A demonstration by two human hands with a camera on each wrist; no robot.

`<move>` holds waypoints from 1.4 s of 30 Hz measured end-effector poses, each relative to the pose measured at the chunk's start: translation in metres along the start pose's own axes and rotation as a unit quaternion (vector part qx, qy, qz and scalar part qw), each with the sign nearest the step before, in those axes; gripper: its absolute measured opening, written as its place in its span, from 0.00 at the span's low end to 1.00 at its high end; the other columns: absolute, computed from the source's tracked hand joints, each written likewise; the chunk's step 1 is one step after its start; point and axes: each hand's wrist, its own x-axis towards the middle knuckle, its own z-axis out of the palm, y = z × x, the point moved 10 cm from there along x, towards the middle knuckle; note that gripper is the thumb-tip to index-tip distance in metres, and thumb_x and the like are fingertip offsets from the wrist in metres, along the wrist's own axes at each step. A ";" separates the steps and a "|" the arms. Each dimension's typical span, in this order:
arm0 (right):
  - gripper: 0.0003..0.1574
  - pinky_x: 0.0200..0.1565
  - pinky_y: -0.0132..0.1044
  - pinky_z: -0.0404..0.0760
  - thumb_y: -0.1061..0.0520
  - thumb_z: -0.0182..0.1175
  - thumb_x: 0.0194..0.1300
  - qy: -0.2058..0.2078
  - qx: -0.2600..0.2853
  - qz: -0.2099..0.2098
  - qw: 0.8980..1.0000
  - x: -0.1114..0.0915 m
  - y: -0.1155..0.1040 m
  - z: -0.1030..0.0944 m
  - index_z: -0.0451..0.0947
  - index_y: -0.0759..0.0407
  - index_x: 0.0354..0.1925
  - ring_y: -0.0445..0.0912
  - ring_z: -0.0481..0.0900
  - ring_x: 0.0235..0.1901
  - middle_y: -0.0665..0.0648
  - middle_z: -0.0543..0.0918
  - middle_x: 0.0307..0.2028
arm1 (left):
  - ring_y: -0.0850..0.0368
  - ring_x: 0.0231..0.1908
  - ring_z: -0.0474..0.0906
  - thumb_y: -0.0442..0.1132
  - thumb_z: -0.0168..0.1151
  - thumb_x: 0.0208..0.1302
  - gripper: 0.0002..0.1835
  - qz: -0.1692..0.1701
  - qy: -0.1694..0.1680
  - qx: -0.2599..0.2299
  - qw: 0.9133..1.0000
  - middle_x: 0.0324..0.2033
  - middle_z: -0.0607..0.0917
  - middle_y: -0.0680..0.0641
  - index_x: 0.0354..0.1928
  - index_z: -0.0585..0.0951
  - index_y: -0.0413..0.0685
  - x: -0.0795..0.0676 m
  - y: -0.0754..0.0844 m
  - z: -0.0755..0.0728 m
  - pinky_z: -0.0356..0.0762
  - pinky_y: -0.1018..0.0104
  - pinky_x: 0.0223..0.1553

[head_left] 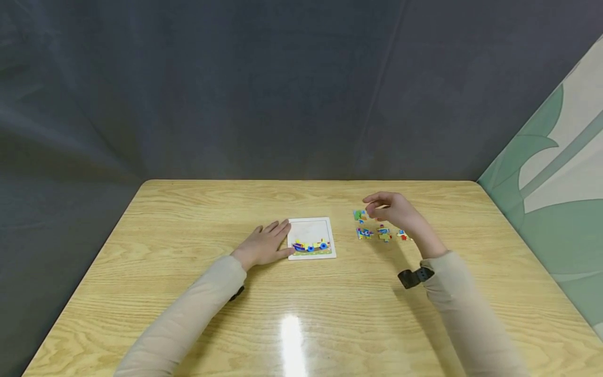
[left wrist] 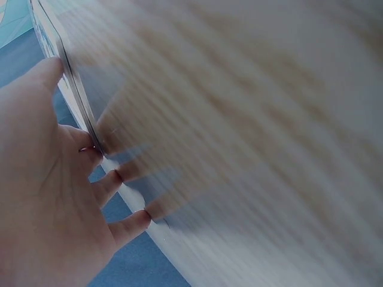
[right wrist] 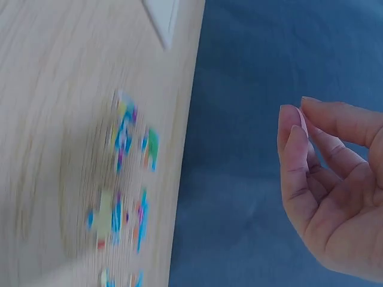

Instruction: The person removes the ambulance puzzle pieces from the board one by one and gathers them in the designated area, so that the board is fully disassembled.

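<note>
My left hand [head_left: 265, 245] lies spread on the table, thumb and fingertips at the left edge of a white puzzle tray [head_left: 308, 229]. Along the bottom of the tray runs a strip of fitted puzzle pieces [head_left: 311, 246] with a colourful vehicle picture; the area above is bare. In the left wrist view the hand's thumb touches the tray's side [left wrist: 76, 89]. My right hand [head_left: 390, 208] hovers above loose puzzle pieces [head_left: 365, 233], fingers loosely bent and thumb near the index fingertip. Between them no piece shows in the right wrist view, where the hand [right wrist: 335, 185] is raised off the table.
Loose pieces lie in two rough rows right of the tray, among them a green one [head_left: 359, 215] and a yellowish one [head_left: 384, 237]. A dark curtain [head_left: 301, 94] hangs behind the wooden table [head_left: 212, 209]. At the right stands a leaf-patterned panel [head_left: 565, 220].
</note>
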 end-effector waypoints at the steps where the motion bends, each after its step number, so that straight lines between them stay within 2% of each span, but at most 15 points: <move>1: 0.23 0.48 0.43 0.81 0.61 0.55 0.68 -0.003 -0.002 -0.005 1.000 0.002 -0.004 0.005 0.72 0.67 0.59 0.39 0.80 0.37 0.60 0.81 0.42 | 0.51 0.76 0.41 0.67 0.36 0.70 0.41 0.000 0.000 -0.001 1.000 0.77 0.42 0.53 0.76 0.43 0.54 0.000 0.000 0.000 0.45 0.43 0.74; 9: 0.22 0.49 0.42 0.81 0.64 0.55 0.67 -0.043 0.016 -0.019 0.999 0.015 -0.021 0.049 0.72 0.71 0.58 0.43 0.80 0.39 0.60 0.80 0.40 | 0.51 0.76 0.40 0.67 0.36 0.70 0.41 0.005 -0.007 -0.003 1.000 0.77 0.41 0.53 0.76 0.43 0.54 0.001 -0.001 0.000 0.45 0.43 0.74; 15: 0.20 0.45 0.40 0.79 0.65 0.56 0.66 -0.059 0.014 -0.022 0.998 0.019 -0.029 0.074 0.74 0.70 0.56 0.43 0.78 0.37 0.60 0.81 0.40 | 0.51 0.76 0.40 0.68 0.38 0.68 0.43 0.005 -0.017 -0.002 1.000 0.76 0.40 0.54 0.76 0.42 0.56 0.003 -0.003 0.001 0.45 0.43 0.74; 20: 0.18 0.39 0.32 0.78 0.67 0.58 0.64 -0.071 0.014 -0.044 0.996 0.022 -0.038 0.093 0.76 0.73 0.52 0.39 0.77 0.32 0.63 0.82 0.38 | 0.52 0.76 0.40 0.71 0.41 0.65 0.46 0.001 -0.027 -0.010 1.000 0.76 0.40 0.56 0.76 0.41 0.57 0.002 -0.006 0.001 0.43 0.44 0.75; 24: 0.18 0.36 0.28 0.76 0.68 0.58 0.63 -0.086 0.008 -0.042 0.995 0.025 -0.039 0.107 0.76 0.72 0.52 0.41 0.78 0.33 0.65 0.82 0.39 | 0.52 0.77 0.38 0.72 0.43 0.63 0.48 0.001 -0.035 -0.019 0.999 0.76 0.39 0.56 0.76 0.41 0.57 0.001 -0.006 0.002 0.40 0.45 0.75; 31: 0.16 0.36 0.29 0.77 0.70 0.57 0.63 -0.110 -0.013 -0.040 0.993 0.030 -0.039 0.131 0.77 0.70 0.50 0.48 0.81 0.39 0.67 0.83 0.42 | 0.53 0.77 0.37 0.73 0.44 0.62 0.50 0.005 -0.039 -0.023 0.999 0.76 0.37 0.57 0.76 0.39 0.58 0.001 -0.008 0.003 0.38 0.46 0.75; 38: 0.17 0.33 0.28 0.77 0.70 0.54 0.63 -0.142 -0.020 -0.041 0.989 0.031 -0.037 0.152 0.78 0.69 0.50 0.47 0.81 0.37 0.66 0.83 0.42 | 0.52 0.77 0.37 0.72 0.45 0.62 0.50 0.011 -0.038 -0.030 0.999 0.76 0.38 0.57 0.76 0.40 0.58 0.001 -0.009 0.004 0.38 0.45 0.75; 42: 0.18 0.38 0.30 0.80 0.74 0.57 0.59 -0.147 -0.022 -0.054 0.987 0.031 -0.041 0.158 0.78 0.71 0.49 0.49 0.82 0.39 0.67 0.83 0.42 | 0.52 0.77 0.37 0.72 0.45 0.63 0.49 0.014 -0.037 -0.033 0.999 0.76 0.39 0.56 0.76 0.40 0.57 0.000 -0.008 0.003 0.38 0.45 0.75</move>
